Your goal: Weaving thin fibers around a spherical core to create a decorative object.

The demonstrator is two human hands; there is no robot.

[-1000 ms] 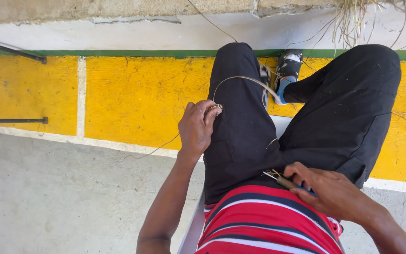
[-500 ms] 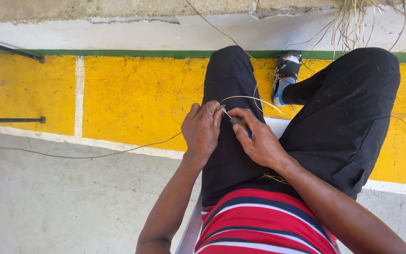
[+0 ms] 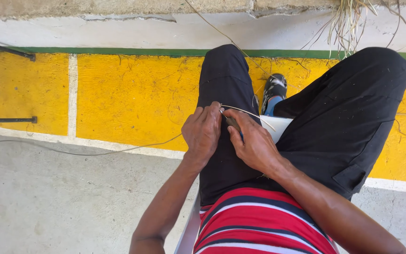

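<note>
Fibre strand [image 3: 247, 113] pinched by left hand [image 3: 203, 131] & right hand [image 3: 254, 143]; small dark tool in right mostly hidden.

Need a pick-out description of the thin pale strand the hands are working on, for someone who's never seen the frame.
Start at the person's left thigh in black trousers, set against the yellow painted floor. The left hand and right hand meet on it, pinching the pale strand. Unlike the loose fibres nearby, it arcs from the fingertips toward the white seat edge.
</note>
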